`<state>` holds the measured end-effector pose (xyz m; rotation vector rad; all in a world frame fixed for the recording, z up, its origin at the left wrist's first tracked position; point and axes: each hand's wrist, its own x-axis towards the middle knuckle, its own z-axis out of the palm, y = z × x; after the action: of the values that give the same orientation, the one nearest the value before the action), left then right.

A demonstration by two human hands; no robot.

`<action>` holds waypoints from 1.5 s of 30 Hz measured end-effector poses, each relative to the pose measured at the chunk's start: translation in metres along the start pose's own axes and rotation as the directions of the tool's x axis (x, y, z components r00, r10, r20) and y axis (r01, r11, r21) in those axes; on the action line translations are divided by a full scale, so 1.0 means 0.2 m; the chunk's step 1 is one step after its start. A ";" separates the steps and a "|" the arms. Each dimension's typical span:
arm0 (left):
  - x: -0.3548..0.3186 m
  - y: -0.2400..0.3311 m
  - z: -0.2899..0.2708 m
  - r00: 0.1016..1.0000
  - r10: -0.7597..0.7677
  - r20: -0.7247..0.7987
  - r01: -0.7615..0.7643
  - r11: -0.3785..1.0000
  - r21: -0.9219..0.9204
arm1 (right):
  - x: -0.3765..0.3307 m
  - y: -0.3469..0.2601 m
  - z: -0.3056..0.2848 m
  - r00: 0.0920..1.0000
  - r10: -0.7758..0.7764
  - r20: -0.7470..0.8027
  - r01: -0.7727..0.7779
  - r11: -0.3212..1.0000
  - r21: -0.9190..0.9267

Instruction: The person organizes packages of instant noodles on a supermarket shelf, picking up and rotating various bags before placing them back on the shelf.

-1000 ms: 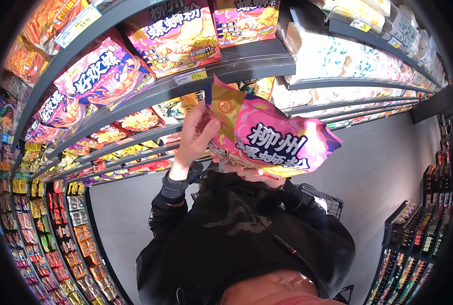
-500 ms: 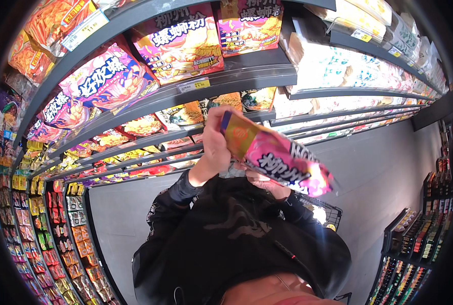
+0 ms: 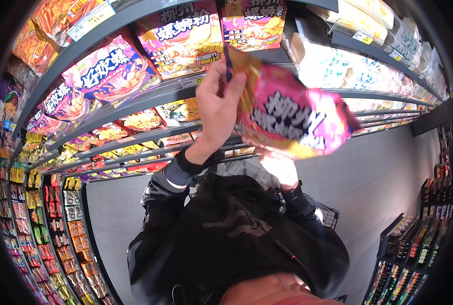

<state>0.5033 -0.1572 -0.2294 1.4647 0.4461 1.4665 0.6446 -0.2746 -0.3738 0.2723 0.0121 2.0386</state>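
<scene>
A pink and gold bag of noodles (image 3: 292, 114) is held up in front of the shelf, tilted, with its printed face toward me. My left hand (image 3: 217, 104) pinches its gold end at the left, thumb on the front. Under the lower edge is my right hand (image 3: 280, 166), gripping the bag from below; its fingertips are partly hidden behind the bag. Just beyond, similar pink noodle bags (image 3: 183, 46) stand upright on the shelf.
A dark shelf edge (image 3: 178, 84) with price tags runs close beyond my hands. White packages (image 3: 333, 66) fill the shelves at the right. Below my right arm shows a black wire basket (image 3: 328, 216). Racks of small packets (image 3: 53, 223) line the left; another rack (image 3: 409, 244) stands at the lower right.
Both hands have lifted the bag up toward the shelf and slightly right. It has turned so that more of its printed front shows, and my left thumb has come into view.
</scene>
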 end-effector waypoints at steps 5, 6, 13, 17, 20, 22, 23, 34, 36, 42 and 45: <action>0.27 0.05 -0.02 0.836 0.478 -0.269 -0.400 0.867 0.297 | 0.03 -0.09 0.26 0.897 -0.442 -0.009 0.390 0.802 -0.452; 0.29 0.07 0.00 0.836 0.479 -0.267 -0.400 0.866 0.301 | 0.06 -0.12 0.33 0.888 -0.452 0.078 0.438 0.785 -0.438; 0.50 0.02 0.14 0.771 0.578 -0.268 -0.588 0.807 0.049 | 0.33 -0.33 0.74 0.739 -0.562 0.372 0.416 -0.053 -0.908; 0.51 -0.04 0.21 0.784 0.555 -0.279 -0.570 0.821 0.032 | 0.39 -0.37 0.80 0.709 -0.563 0.425 0.411 -0.160 -0.897; 0.53 -0.07 0.20 0.804 0.519 -0.291 -0.527 0.848 0.056 | 0.40 -0.38 0.72 0.674 -0.591 0.442 0.407 -0.203 -0.891; 0.53 -0.10 0.22 0.810 0.499 -0.307 -0.510 0.859 0.050 | 0.39 -0.42 0.66 0.554 -0.628 0.547 0.306 -0.458 -0.835; 0.54 -0.15 0.22 0.820 0.477 -0.316 -0.482 0.874 0.067 | 0.39 -0.45 0.63 0.521 -0.652 0.552 0.294 -0.470 -0.832; 0.64 -0.35 0.08 0.870 0.439 -0.224 -0.397 0.894 0.210 | 0.43 -0.58 0.59 0.519 -0.527 0.673 0.015 -0.781 -0.624; 0.68 -0.43 0.02 0.904 0.402 -0.144 -0.368 0.905 0.214 | 0.48 -0.55 0.62 0.499 -0.374 0.782 -0.006 -0.904 -0.428; 0.54 -0.26 0.13 0.849 0.488 -0.200 -0.381 0.830 0.407 | 0.58 -0.55 0.67 0.488 -0.161 0.858 -0.280 -0.960 -0.021; 0.44 -0.28 0.07 0.804 0.594 -0.019 -0.489 0.680 0.546 | 0.59 -0.55 0.62 0.502 -0.274 0.820 -0.193 -0.960 -0.203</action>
<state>0.5552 -0.0660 -0.2226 2.0123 0.5890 2.1000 0.7127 -0.1337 -0.2437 -1.3360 -1.4594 -0.4595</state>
